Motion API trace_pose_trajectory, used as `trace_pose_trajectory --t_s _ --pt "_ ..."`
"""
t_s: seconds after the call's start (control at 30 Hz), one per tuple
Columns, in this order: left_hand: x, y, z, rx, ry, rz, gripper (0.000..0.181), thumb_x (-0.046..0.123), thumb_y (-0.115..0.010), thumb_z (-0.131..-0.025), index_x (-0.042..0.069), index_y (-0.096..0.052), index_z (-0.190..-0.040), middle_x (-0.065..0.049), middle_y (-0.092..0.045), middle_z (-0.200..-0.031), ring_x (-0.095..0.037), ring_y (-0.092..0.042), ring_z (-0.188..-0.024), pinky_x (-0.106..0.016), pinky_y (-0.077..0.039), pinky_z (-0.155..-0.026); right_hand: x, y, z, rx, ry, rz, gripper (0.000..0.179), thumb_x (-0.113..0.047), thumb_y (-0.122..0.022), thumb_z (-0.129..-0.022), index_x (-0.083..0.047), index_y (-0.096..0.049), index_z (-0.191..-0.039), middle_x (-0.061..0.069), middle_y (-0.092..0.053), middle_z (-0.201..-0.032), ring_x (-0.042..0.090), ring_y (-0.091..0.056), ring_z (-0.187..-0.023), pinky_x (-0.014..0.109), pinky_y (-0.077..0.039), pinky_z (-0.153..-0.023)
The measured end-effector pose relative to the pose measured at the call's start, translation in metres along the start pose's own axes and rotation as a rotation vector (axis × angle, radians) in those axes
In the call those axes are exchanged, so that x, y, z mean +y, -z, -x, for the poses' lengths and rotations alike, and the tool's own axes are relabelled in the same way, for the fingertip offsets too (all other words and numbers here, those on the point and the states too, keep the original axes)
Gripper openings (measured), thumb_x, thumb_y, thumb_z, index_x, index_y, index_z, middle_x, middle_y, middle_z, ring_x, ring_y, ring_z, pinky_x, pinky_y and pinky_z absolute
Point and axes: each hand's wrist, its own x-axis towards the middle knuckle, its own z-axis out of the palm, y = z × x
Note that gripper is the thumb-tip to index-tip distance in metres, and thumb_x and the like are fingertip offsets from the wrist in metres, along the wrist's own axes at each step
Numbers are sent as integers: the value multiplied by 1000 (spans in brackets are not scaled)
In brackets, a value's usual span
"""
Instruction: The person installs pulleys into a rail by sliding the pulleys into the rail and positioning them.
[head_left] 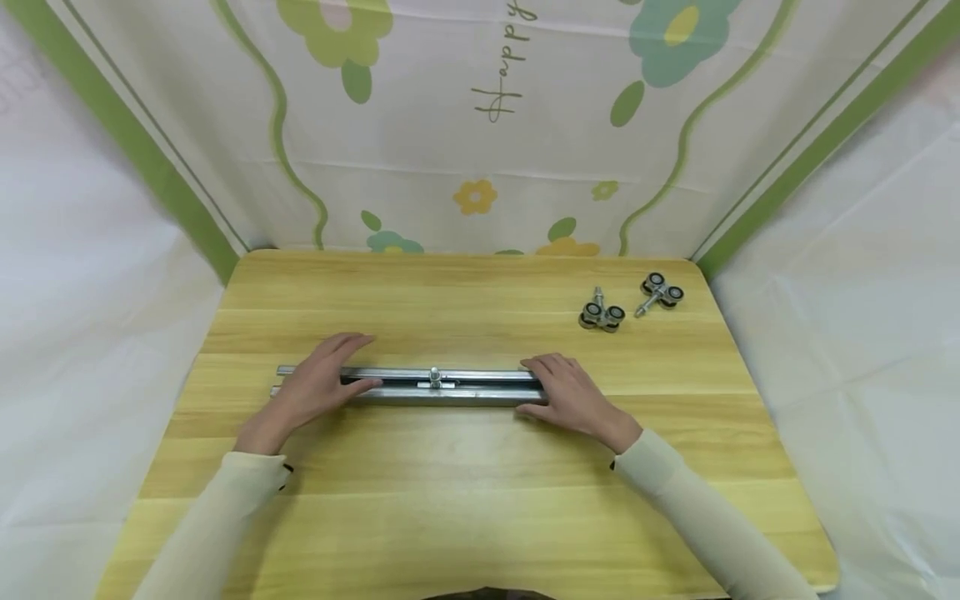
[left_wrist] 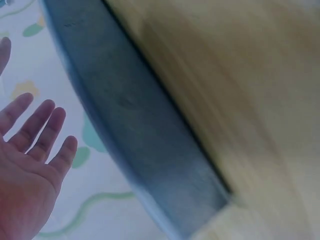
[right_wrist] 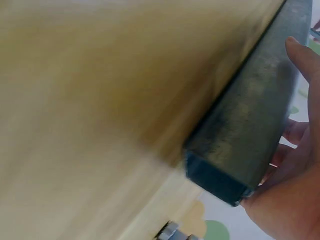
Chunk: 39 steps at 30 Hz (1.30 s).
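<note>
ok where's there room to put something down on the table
The table is bare in front of the metal rail, between the sleeves, and behind it, left of the two roller bolts. Crowded: back right, and the rail around the left hand and right hand.

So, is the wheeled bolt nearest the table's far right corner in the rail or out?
Out: the wheeled bolt lies on the table, apart from the rail.
</note>
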Motion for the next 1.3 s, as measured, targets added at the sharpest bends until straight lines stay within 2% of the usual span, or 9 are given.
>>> trace_pose_trajectory --t_s 0.17,0.3,0.43,0.6,0.97,1.1,1.3 --pt "14 -6 -13 41 -110 -3 76 38 -85 -92 6 -54 -153 -22 -55 -151 -43 -53 -137 -64 -50 -107 7 -3 7 14 -16 5 83 -60 -80 -89 -6 -57 -149 16 -64 -141 34 -58 -132 57 -48 -110" --pt "27 -12 -23 59 -185 0 72 34 -87 -90 5 -58 -149 -19 -59 -147 -40 -58 -133 -60 -54 -103 13 -6 11 33 -23 13 78 -56 -82 -90 -6 -59 -146 14 -67 -134 31 -62 -124 54 -50 -105" --pt "42 -17 -33 31 -229 -2 68 32 -88 -90 6 -61 -147 -17 -62 -144 -37 -61 -130 -57 -56 -102 17 -8 13 50 -6 16 74 -52 -83 -90 -6 -61 -144 12 -68 -126 28 -64 -114 50 -52 -97" --pt "57 -23 -43 6 -296 -34 57 27 -86 -92 6 -66 -141 -14 -68 -136 -34 -67 -123 -53 -58 -100 18 -9 13 64 7 5 71 -51 -83 -90 -6 -62 -142 10 -69 -122 26 -63 -108 46 -51 -90" --pt "72 -31 -49 -38 -314 -36 50 22 -85 -93 7 -68 -138 -12 -71 -132 -31 -69 -120 -50 -59 -100 16 -9 11 67 20 -15 69 -48 -84 -91 -6 -63 -140 10 -69 -121 26 -63 -108 45 -48 -90" --pt "74 -34 -48 -32 -324 -62 40 19 -84 -94 6 -73 -130 -10 -73 -127 -29 -71 -115 -48 -61 -96 16 -9 11 63 22 -19 69 -49 -83 -91 -6 -63 -141 9 -69 -121 25 -63 -108 45 -47 -91" --pt "78 -37 -48 -38 -292 -85 26 19 -82 -95 9 -78 -119 -6 -78 -115 -21 -74 -100 -43 -63 -88 16 -9 11 70 17 -35 69 -48 -84 -90 -6 -63 -140 9 -68 -120 24 -62 -107 44 -46 -90"
